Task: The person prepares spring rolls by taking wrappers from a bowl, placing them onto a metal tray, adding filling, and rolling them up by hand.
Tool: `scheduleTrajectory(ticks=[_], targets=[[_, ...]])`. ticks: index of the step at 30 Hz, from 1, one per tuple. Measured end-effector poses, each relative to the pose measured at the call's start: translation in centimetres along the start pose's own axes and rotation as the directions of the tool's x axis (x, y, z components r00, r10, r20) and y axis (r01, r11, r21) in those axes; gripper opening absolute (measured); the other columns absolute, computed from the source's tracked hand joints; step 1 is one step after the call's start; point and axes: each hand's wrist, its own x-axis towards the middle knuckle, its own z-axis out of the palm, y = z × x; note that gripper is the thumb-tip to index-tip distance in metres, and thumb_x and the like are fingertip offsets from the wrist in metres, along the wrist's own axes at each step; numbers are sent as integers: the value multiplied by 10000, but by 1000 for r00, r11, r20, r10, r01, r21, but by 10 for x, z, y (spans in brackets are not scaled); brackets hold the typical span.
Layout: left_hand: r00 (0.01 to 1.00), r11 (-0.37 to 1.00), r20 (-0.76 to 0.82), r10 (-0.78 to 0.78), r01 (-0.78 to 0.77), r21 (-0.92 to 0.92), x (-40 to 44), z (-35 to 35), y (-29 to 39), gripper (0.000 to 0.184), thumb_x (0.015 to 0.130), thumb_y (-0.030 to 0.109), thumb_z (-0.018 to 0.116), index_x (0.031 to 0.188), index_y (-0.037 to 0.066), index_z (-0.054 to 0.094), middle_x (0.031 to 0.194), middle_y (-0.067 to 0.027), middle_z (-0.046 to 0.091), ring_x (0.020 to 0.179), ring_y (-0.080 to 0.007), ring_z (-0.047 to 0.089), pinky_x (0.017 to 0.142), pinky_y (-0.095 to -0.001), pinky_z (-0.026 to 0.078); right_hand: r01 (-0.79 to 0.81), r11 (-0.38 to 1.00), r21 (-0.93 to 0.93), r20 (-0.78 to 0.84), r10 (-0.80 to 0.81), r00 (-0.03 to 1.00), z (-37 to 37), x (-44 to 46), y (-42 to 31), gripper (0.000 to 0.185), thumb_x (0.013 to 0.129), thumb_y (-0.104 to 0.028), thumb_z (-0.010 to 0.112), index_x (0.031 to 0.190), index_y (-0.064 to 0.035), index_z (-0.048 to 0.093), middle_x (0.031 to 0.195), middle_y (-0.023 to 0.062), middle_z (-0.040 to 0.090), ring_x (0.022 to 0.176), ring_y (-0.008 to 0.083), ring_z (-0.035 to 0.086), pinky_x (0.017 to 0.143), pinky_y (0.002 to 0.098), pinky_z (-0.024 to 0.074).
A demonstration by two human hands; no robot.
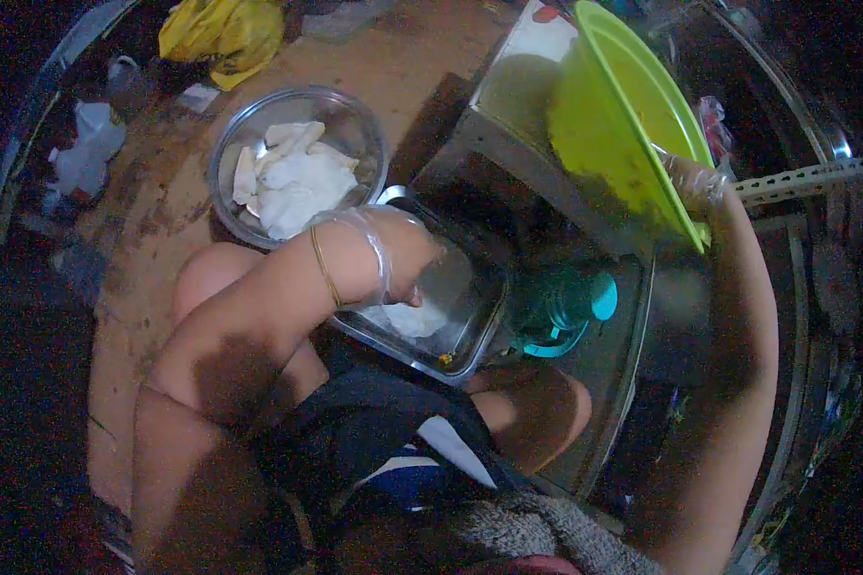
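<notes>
My left hand (405,257), in a clear plastic glove, is over a metal tray (494,326) at my lap. Its fingers curl downward, and what they may hold is hidden. A soft white piece (417,319) lies in the tray just below the fingertips, near a small orange-yellow bit (446,359). At the upper right, my right hand (698,182), gloved too, grips the rim of a large lime-green basin (594,125), which is tilted on its side. Beyond my left wrist stands a round steel bowl (222,158) holding white, folded, flat pieces (307,182).
A teal jug-like container (556,307) stands right of the tray. Behind it is a pale box (518,86), close to the basin. A yellow plastic bag (222,38) and a white bag (88,149) lie on the brown surface (153,240). A perforated metal bar (801,182) is at the right.
</notes>
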Motion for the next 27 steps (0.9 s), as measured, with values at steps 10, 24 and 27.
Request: scheduleTrajectory(ticks=[10, 24, 27], targets=[[999, 999, 29, -41, 42, -30, 21, 5, 11, 362, 716, 323, 723, 909, 20, 679, 939, -196, 654, 919, -341, 626, 814, -419, 487, 181, 841, 510, -169, -109, 980, -4, -4, -27, 456, 742, -93, 607, 1178, 8, 525, 1041, 83, 605, 882, 156, 603, 772, 269, 490], [997, 1000, 70, 29, -28, -13, 35, 28, -5, 416, 711, 381, 720, 998, 88, 652, 919, -176, 661, 882, -358, 629, 785, -438, 494, 269, 535, 801, -276, -68, 959, -21, -12, -14, 493, 791, -128, 586, 1253, -6, 468, 1168, 119, 571, 1016, 198, 585, 849, 310, 492], [999, 1000, 29, 18, -19, 25, 37, 34, -4, 420, 695, 382, 730, 1004, 111, 642, 880, -168, 666, 851, -368, 630, 759, -448, 500, 431, 235, 871, -434, -41, 900, -21, -27, -23, 479, 830, -138, 578, 1275, -11, 452, 1212, 134, 550, 1086, 215, 558, 898, 320, 477]])
